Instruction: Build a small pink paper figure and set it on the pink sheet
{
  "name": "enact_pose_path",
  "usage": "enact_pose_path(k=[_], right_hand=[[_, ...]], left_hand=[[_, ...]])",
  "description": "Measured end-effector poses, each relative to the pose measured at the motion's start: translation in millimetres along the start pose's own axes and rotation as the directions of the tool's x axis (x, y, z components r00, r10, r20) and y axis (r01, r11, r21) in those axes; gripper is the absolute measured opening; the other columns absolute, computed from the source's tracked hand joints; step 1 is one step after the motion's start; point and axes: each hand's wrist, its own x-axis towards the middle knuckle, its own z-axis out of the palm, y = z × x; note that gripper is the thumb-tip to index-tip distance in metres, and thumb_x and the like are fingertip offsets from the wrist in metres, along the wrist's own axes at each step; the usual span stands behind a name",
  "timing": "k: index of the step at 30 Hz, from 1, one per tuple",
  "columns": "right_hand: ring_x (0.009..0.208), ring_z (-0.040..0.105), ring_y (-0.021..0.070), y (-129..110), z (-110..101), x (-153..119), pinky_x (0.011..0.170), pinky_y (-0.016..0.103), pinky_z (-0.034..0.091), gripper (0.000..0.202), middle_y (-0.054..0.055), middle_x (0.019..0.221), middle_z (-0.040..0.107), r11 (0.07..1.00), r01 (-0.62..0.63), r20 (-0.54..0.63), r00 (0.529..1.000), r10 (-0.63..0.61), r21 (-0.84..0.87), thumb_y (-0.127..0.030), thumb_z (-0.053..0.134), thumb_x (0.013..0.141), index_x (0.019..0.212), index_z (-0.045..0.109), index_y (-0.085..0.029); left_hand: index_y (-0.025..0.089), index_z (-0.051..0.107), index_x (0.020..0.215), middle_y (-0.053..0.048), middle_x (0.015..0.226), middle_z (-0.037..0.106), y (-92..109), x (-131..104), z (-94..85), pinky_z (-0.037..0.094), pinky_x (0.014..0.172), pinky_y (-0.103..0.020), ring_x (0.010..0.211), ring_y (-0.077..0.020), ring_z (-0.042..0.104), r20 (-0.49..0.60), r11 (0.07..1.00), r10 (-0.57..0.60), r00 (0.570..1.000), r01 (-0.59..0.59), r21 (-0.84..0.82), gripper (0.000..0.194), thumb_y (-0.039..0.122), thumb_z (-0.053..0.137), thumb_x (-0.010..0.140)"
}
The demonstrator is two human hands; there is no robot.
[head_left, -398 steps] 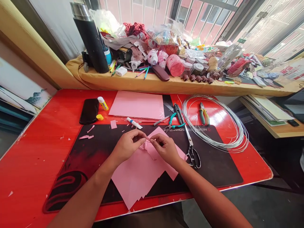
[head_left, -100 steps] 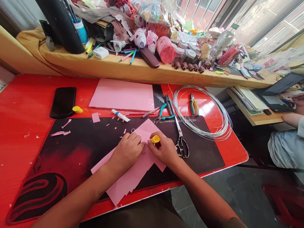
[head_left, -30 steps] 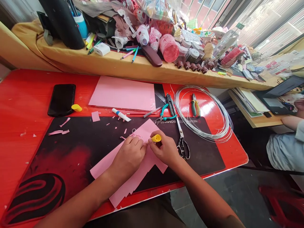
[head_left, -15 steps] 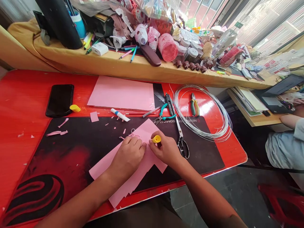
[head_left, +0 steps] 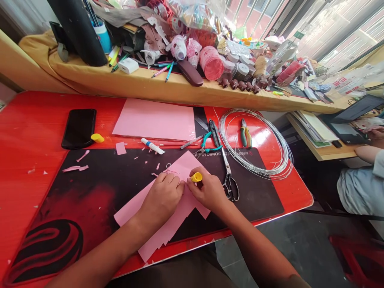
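My left hand (head_left: pixel 165 192) is closed over the pink paper sheet (head_left: pixel 138 220), its fingers bent around a small wire piece wrapped in pink paper (head_left: pixel 168 171). A thin wire loop pokes out past the knuckles. Between the thumb and fingers of my right hand (head_left: pixel 207 190) is a glue stick (head_left: pixel 196 177), its yellow end turned up towards me. The tip of the glue stick is hidden by the fingers. Both hands work close together above the sheet, which lies slanted on the dark desk mat (head_left: pixel 99 192). A yellow cap (head_left: pixel 97 138) lies by the phone.
Scissors (head_left: pixel 229 176), teal-handled pliers (head_left: pixel 206 145) and a black cutter (head_left: pixel 214 132) lie right of the sheet. Farther right are a wire coil (head_left: pixel 282 160) and green-yellow pliers (head_left: pixel 245 134). Stacked pink paper (head_left: pixel 156 120) and a phone (head_left: pixel 79 128) lie behind. Another person's arm (head_left: pixel 369 152) shows right.
The right hand and glue stick have shifted very slightly left towards the left hand. The left hand keeps its grip. The whole view has tilted a little.
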Motion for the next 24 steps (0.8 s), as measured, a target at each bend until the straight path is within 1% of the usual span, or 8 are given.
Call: enact_pose_path(k=[4,7,10,12,15,20,22,24], right_hand=[[0.052,0.053,0.0152,7,-7,-9,0.057,0.026,0.035,0.010,-0.004,0.064,0.060,0.998,-0.046,-0.011,0.999,0.047,0.047,-0.033,0.061,0.095,0.097,0.060,-0.023],[0.054,0.054,0.0144,14,-12,-20,0.056,0.025,0.039,0.013,-0.001,0.073,0.066,0.961,-0.120,-0.095,0.985,0.147,0.248,-0.035,0.061,0.096,0.095,0.059,-0.023],[0.050,0.050,0.0131,18,-11,-27,0.051,0.025,0.040,0.019,-0.003,0.067,0.060,0.853,-0.171,-0.112,0.960,0.257,0.492,-0.041,0.062,0.096,0.095,0.059,-0.022],[0.048,0.049,0.0121,17,-8,-29,0.048,0.024,0.040,0.023,-0.005,0.066,0.055,0.782,-0.176,-0.094,0.953,0.287,0.597,-0.045,0.064,0.095,0.096,0.059,-0.022],[0.047,0.047,0.0108,11,-3,-28,0.046,0.023,0.038,0.026,-0.005,0.065,0.053,0.726,-0.160,-0.080,0.955,0.285,0.669,-0.046,0.067,0.094,0.095,0.059,-0.022],[0.044,0.046,0.0099,2,-2,-23,0.044,0.022,0.035,0.029,-0.008,0.058,0.048,0.615,-0.136,-0.064,0.954,0.292,0.777,-0.048,0.070,0.092,0.096,0.059,-0.021],[0.043,0.046,0.0099,3,-3,-21,0.042,0.022,0.034,0.032,-0.010,0.055,0.046,0.553,-0.144,-0.039,0.951,0.306,0.821,-0.049,0.072,0.091,0.097,0.059,-0.021],[0.041,0.046,0.0099,5,-3,-19,0.041,0.021,0.032,0.033,-0.011,0.053,0.042,0.472,-0.152,-0.016,0.943,0.332,0.868,-0.050,0.074,0.090,0.098,0.059,-0.021]], left_hand=[[0.013,0.073,0.097,-0.011,0.086,0.067,1,1,-1.0,0.044,0.083,-0.044,0.089,-0.0303,0.060,0.028,1.000,-0.003,1.000,0.004,-0.011,0.021,0.005,0.054,0.093],[0.014,0.072,0.092,-0.011,0.086,0.068,2,4,-2.2,0.043,0.082,-0.044,0.088,-0.0300,0.060,0.064,0.999,-0.014,0.998,0.016,-0.031,0.020,0.004,0.054,0.092],[0.015,0.070,0.085,-0.010,0.083,0.067,1,11,-3.2,0.042,0.079,-0.044,0.084,-0.0295,0.059,0.114,0.997,-0.041,0.993,0.049,-0.061,0.019,0.007,0.055,0.093],[0.016,0.070,0.082,-0.010,0.081,0.067,-1,16,-3.5,0.041,0.076,-0.044,0.082,-0.0295,0.059,0.147,0.993,-0.073,0.986,0.086,-0.083,0.022,0.012,0.054,0.096],[0.017,0.072,0.084,-0.010,0.083,0.068,-5,21,-1.9,0.040,0.077,-0.045,0.083,-0.0297,0.059,0.157,0.987,-0.102,0.982,0.119,-0.105,0.024,0.016,0.053,0.099],[0.017,0.072,0.086,-0.009,0.084,0.068,-7,20,1.3,0.041,0.081,-0.045,0.083,-0.0279,0.059,0.124,0.977,-0.131,0.984,0.149,-0.154,0.027,0.016,0.050,0.102],[0.017,0.073,0.093,-0.008,0.088,0.069,-8,17,-2.3,0.043,0.086,-0.046,0.087,-0.0274,0.060,0.112,0.956,-0.169,0.979,0.191,-0.225,0.028,0.016,0.048,0.103],[0.020,0.073,0.112,-0.007,0.098,0.070,-9,13,-10.2,0.044,0.093,-0.046,0.094,-0.0264,0.061,0.120,0.889,-0.234,0.965,0.262,-0.375,0.024,0.019,0.051,0.102]])
